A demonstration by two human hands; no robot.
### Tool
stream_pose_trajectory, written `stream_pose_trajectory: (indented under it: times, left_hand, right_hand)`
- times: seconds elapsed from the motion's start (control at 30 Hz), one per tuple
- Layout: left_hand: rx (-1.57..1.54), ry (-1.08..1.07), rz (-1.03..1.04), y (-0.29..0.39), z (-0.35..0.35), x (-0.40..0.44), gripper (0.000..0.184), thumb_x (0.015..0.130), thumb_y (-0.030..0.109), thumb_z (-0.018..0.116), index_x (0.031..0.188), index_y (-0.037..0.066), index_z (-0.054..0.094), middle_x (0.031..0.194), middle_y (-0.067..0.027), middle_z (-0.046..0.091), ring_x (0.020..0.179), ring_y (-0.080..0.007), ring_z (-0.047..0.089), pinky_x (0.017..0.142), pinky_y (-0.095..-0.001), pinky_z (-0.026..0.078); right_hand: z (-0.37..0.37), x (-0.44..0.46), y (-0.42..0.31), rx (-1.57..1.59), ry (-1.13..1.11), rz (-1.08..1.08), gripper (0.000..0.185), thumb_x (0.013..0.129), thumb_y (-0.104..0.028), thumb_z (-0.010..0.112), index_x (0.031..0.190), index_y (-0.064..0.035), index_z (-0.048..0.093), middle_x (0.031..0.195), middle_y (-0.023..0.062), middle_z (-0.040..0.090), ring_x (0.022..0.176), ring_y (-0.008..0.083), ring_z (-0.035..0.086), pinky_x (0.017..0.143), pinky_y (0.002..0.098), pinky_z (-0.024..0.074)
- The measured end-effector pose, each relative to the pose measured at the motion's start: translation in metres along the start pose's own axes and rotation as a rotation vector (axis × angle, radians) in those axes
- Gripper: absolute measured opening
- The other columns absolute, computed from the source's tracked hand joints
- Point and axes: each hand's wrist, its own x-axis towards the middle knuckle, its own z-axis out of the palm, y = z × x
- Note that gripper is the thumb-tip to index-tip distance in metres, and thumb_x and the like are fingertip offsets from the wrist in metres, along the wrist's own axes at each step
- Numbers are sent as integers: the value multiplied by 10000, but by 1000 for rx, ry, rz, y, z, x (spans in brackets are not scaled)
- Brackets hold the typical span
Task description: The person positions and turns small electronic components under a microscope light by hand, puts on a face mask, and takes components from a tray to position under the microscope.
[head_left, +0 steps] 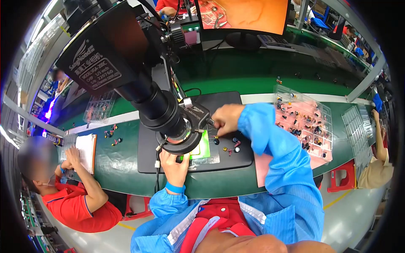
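Observation:
My left hand [175, 168], with a blue band at its wrist, reaches under the black ring [179, 145] of a microscope camera [147, 105]. Its thumb and fingers close together over a bright green pad [204, 145]; the ring hides their tips and whatever is between them. My right hand [228, 118] is curled, its fingertips beside a dark knob [209, 121] at the ring's right. Whether they touch the knob or pinch a tiny part cannot be made out. Small parts with coloured bits [232, 149] lie on the black base [242, 162] below this hand.
A clear compartment tray [327, 135] with several small parts stands on pink sheeting at right. The monitor [253, 14] shows a magnified orange and red picture. More parts [110, 131] lie left. A person in red [80, 202] sits left; another's arm [379, 135] is at right.

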Motion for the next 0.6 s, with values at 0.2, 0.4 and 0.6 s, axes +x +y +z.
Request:
stream_pose_trajectory:
  times: [0.2, 0.4, 0.6]
  left_hand:
    - [12, -8, 29, 0, 1, 3, 215, 696, 90, 751, 903, 70, 697, 888, -92, 660, 847, -272, 583, 802, -373, 430]
    - [20, 32, 65, 2, -1, 7, 240, 683, 82, 751, 917, 76, 696, 919, -92, 666, 864, -280, 587, 806, -376, 431]
    - [15, 36, 51, 2, 0, 7, 248, 675, 89, 762, 912, 68, 695, 920, -93, 665, 860, -283, 582, 802, -379, 435]
  right_hand:
    - [-81, -21, 148, -164, 212, 673, 406, 681, -155, 685, 1069, -41, 648, 1056, 155, 657, 992, 295, 636, 843, 371, 509]
    - [-32, -24, 335, -313, 155, 1094, 282, 743, -189, 641, 979, -41, 685, 956, 183, 675, 940, 306, 653, 843, 392, 511]
    - [-38, -11, 240, -204, 435, 761, 89, 729, -75, 579, 776, -36, 644, 672, 130, 654, 651, 259, 664, 619, 334, 526]
